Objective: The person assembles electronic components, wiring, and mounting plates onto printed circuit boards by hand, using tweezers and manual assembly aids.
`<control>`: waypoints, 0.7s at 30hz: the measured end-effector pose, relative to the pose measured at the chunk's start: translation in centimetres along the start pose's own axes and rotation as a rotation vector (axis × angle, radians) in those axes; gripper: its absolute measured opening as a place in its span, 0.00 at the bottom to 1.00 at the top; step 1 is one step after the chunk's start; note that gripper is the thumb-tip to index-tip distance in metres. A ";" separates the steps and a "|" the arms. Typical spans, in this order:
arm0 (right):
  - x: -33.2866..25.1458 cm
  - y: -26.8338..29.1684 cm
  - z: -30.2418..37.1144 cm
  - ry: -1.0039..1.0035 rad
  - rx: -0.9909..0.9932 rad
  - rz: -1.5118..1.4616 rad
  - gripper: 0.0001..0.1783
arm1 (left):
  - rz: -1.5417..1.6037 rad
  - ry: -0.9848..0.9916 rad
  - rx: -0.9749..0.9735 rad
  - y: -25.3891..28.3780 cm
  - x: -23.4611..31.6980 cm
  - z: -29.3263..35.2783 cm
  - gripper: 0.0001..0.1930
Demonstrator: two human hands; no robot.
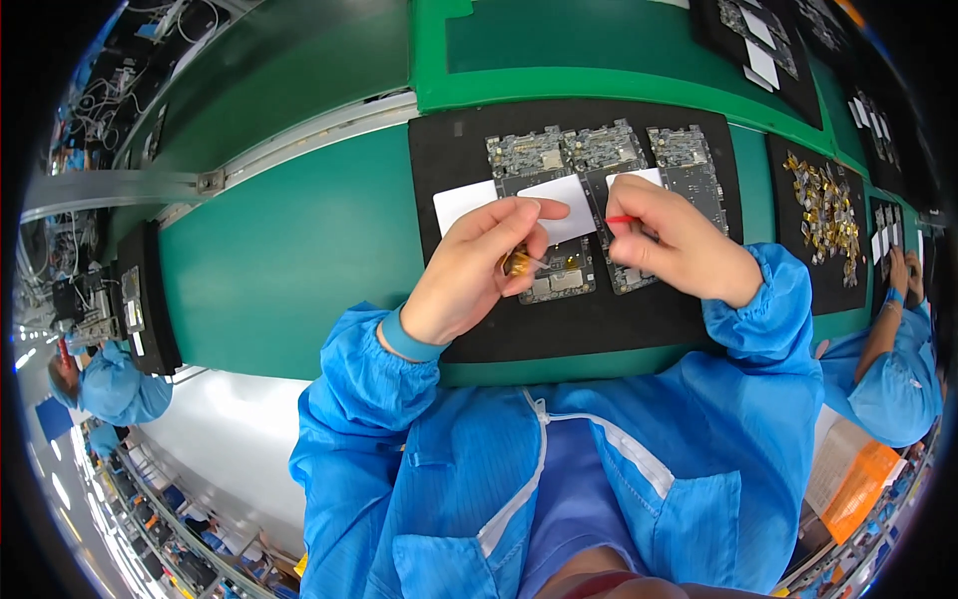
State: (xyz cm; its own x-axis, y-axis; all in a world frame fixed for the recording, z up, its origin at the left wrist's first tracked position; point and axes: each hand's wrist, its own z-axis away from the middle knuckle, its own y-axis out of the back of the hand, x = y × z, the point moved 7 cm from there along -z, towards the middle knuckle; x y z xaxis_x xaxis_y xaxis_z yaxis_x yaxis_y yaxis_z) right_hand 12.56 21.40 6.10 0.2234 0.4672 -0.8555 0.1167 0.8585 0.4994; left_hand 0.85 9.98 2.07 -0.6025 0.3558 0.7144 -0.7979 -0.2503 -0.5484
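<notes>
At the left end of the green bench [269, 280], a dark side mat [163, 309] bearing a circuit board, and nearer, a co-worker in blue [125, 387]. Farther right, a broad black mat [449, 160] serving as flat carrier, with apparently 3 populated circuit boards [524, 155] in a row and 3 white cards [462, 207] among them, the middle card partly over the boards. On the near part of the left board, an amber patch [572, 262].

Above the left board, the left hand [474, 250], with its grip curled around a small amber piece [518, 264] with a pale strip. Just to the right, the right hand [674, 240], with its grip pinched on a slim red thing [621, 219]; cannot tell its kind, mostly hidden by fingers.

To judge by this pose, now amid fine 2-handed handling of the amber piece over the boards. Seems to call next for a steady, light pinch and for keeping knuckles off the components.

At the right, another black mat [828, 295], carrying a loose heap of amber parts [828, 210], too jumbled to count. Beyond, at the far right, a second co-worker's hands [905, 278] near more white cards.
</notes>
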 end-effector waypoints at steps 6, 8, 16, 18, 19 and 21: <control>-0.5 0.8 1.6 0.101 0.266 0.054 0.19 | 0.126 0.054 -0.133 -1.9 -1.4 -2.6 0.18; -0.6 1.1 2.1 0.196 0.311 0.068 0.18 | 0.127 0.081 -0.079 -2.5 -1.9 -3.2 0.18; 1.2 1.8 4.0 0.172 0.326 -0.088 0.12 | -0.009 0.178 -0.054 -4.1 -2.1 -4.1 0.20; 4.0 2.0 4.3 -0.219 0.338 -0.379 0.07 | -0.051 0.115 -0.143 -4.5 -1.6 -4.3 0.19; 3.9 2.0 4.5 -0.212 0.318 -0.428 0.06 | -0.052 0.116 -0.143 -4.9 -1.7 -4.3 0.19; 4.3 1.6 4.5 -0.204 0.296 -0.494 0.07 | -0.493 -0.136 -0.056 -5.6 -0.6 -4.0 0.18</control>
State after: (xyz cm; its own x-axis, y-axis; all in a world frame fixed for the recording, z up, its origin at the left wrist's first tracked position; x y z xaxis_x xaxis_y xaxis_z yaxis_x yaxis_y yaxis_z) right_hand 18.05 23.82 3.83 0.2514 -0.0464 -0.9668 0.5109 0.8547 0.0918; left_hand 5.74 14.75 2.97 -0.1543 0.2983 0.9419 -0.9879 -0.0323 -0.1516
